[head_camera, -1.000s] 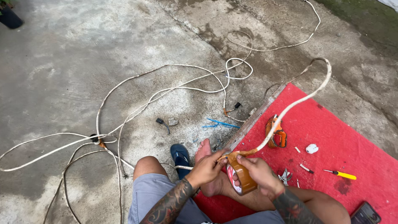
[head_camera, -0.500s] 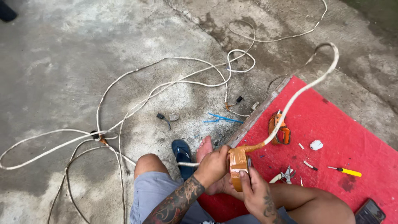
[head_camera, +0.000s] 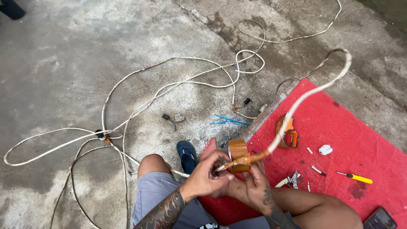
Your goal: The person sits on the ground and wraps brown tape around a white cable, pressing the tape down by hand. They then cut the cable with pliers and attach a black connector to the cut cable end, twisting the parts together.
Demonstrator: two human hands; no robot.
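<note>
While the left hand is pinching the white cable, the right hand is now gripping the brown tape roll behind the joint, winding on another turn.

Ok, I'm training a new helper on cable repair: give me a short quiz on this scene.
1. True or false: the tape roll lies on the concrete, away from both hands.
2. What lies nearest the yellow screwdriver on the red mat: A) the blue sandal, B) the white stub, C) the blue ties?
3. What does the left hand pinch?

Key:
1. False: the right hand holds it against the white cable.
2. B.
3. The cable at its taped joint.
</note>
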